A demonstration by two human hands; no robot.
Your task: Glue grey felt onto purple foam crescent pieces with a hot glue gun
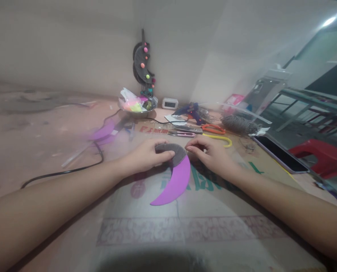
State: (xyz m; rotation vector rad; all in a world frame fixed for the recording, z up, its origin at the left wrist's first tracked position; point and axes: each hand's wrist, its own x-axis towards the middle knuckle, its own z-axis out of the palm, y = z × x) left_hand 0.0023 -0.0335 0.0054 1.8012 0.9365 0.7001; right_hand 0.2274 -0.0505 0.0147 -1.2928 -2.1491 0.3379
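A purple crescent (176,185) tapers to a point toward me, and its upper part is covered in grey yarn wrapping (177,154). My left hand (147,154) grips the wrapped end, thumb on top and fingers behind or underneath. Close by the crescent's right edge, where grey meets purple, my right hand (206,151) is closed in a pinch. Whatever lies between those fingertips is too small to make out. Both hands are just above a printed cardboard sheet (145,230).
Behind the hands lie orange-handled scissors (213,129), pink thread snips (182,134), a glue gun (192,111) and a grey yarn bundle (238,124). A filled bowl (137,112) and small clock (170,103) stand near the wall. A phone (281,155) lies right; a black cable (63,173) runs left.
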